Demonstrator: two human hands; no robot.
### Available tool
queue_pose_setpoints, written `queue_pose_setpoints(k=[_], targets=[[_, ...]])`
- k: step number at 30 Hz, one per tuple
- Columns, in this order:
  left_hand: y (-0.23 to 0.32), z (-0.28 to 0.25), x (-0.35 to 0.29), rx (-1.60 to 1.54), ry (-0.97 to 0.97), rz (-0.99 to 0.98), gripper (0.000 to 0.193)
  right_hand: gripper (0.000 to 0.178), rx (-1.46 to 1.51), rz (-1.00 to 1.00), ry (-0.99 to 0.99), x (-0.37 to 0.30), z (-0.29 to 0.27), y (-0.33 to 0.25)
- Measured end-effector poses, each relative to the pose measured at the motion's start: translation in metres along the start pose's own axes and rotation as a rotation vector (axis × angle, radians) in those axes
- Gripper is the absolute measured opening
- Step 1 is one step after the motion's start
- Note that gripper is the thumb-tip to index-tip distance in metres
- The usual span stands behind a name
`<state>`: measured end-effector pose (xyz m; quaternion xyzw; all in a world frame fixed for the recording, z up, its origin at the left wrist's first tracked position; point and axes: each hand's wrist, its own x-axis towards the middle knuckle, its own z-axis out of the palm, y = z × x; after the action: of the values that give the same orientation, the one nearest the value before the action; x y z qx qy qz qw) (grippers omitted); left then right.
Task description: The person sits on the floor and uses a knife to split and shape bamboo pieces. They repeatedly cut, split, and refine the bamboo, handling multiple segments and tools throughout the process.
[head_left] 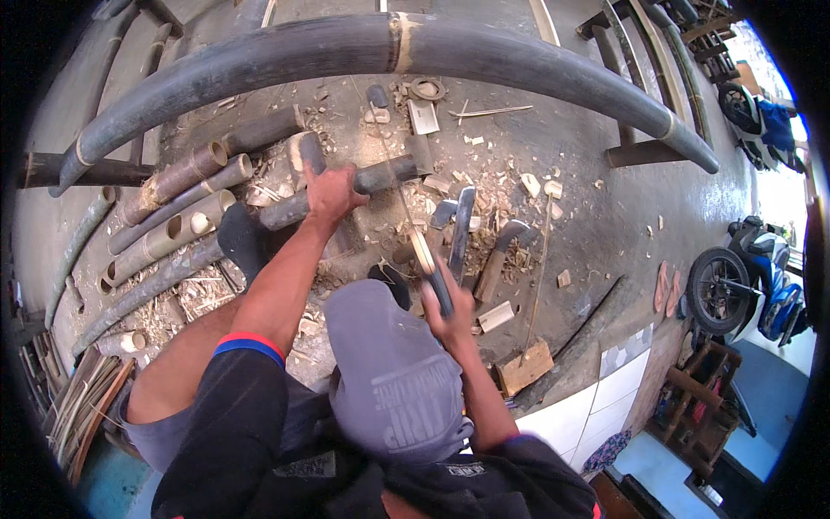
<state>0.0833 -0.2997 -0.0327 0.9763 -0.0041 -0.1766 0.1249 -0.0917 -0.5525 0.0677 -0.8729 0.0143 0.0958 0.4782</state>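
My left hand presses down on a dark bamboo pole and is closed around it, with part of the pole hidden under the palm. This pole lies across another bamboo piece. In my right hand is the dark handle of a hand saw. The saw's thin blade runs forward across the pole, to the right of my left hand, and touches it. Sawdust and pale chips lie around the cut. My left foot, in dark covering, rests beside the pole.
A large bamboo beam spans the far side. Cut bamboo tubes lie at left. A broad blade and a wooden-handled blade lie right of the saw. A wood block and motorcycle stand farther right.
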Motion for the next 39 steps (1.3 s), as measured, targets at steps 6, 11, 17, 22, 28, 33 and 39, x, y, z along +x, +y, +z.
queue_pose_setpoints(k=[6, 11, 17, 22, 28, 33, 39], targets=[[-0.001, -0.006, 0.001, -0.002, -0.052, -0.017, 0.054, 0.045, 0.05, -0.009, 0.033, 0.057, 0.025, -0.017], [-0.007, -0.002, 0.002, 0.002, -0.009, 0.001, 0.055, 0.06, -0.047, -0.19, 0.1, -0.074, -0.028, 0.003], [-0.005, 0.011, 0.001, -0.024, 0.065, 0.016, 0.054, 0.052, 0.063, -0.07, 0.04, 0.074, 0.024, -0.018], [-0.014, -0.006, 0.003, -0.012, 0.03, 0.002, 0.053, 0.055, 0.054, -0.035, 0.015, 0.021, 0.006, -0.014], [-0.006, -0.003, 0.0, 0.011, 0.04, -0.003, 0.054, 0.06, -0.01, -0.147, 0.075, -0.037, -0.015, 0.006], [-0.003, 0.002, -0.002, -0.002, -0.019, -0.028, 0.056, 0.05, 0.048, 0.01, 0.001, 0.069, 0.021, -0.024], [-0.004, -0.002, 0.0, 0.001, -0.001, -0.008, 0.056, 0.059, -0.028, -0.082, 0.052, -0.063, -0.025, 0.009]])
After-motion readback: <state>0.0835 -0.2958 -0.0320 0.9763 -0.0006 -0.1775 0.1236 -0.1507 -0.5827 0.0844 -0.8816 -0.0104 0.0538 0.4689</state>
